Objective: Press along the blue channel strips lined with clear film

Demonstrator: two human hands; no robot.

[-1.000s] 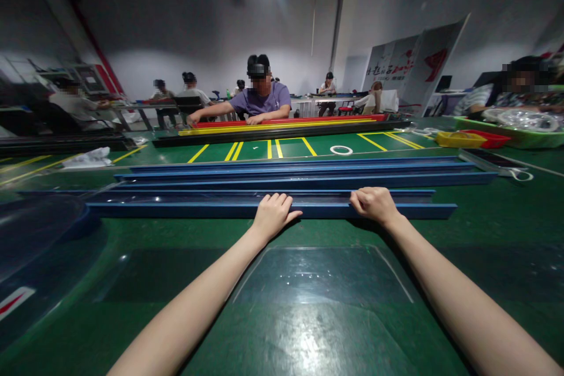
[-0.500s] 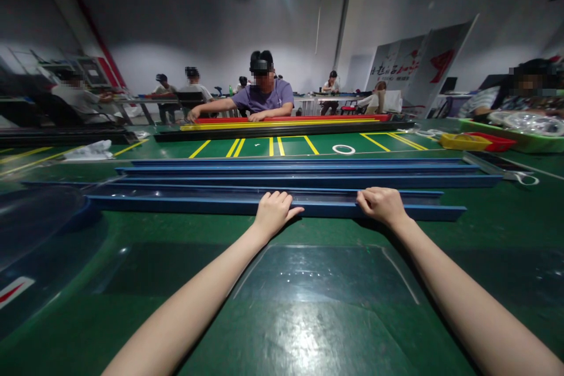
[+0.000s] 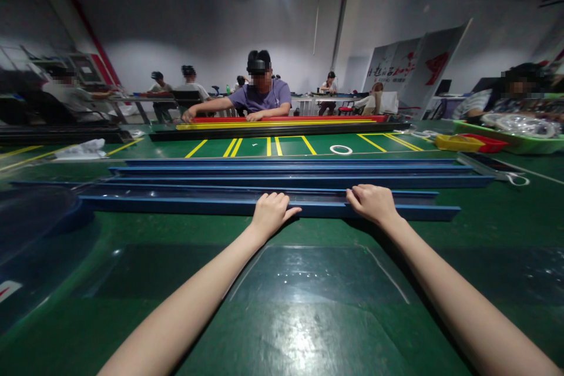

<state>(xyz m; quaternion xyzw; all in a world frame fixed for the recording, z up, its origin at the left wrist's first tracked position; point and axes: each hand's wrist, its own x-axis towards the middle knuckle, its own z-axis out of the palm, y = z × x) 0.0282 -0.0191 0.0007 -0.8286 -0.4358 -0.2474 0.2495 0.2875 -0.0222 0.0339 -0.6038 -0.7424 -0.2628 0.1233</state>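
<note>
Left hand (image 3: 271, 214): fingers side by side, draped over the near wall of the near blue channel (image 3: 324, 210), thumb out sideways. Right hand (image 3: 374, 202): fingers curled over the same wall, thumb mostly hidden. I can't tell whether either one pinches.

Channel lies lengthwise across the green table (image 3: 506, 217), trough up. Both hands bear on one wall, so I'd rate tipping or flexing as the main risk if they press unevenly. A push away could bump the blue channels (image 3: 374, 181) just behind. Clear sheet (image 3: 317, 270) lies between the forearms; a dropped wrist could drag it.

Containers: trough has a glossy floor; can't confirm a separate liner. Far right, green basket (image 3: 529, 140) holds clear, shiny coils or wrap, too blurred to call. Yellow tray (image 3: 458, 142) and red tray (image 3: 491, 142) sit beside it; contents unreadable from here.
</note>
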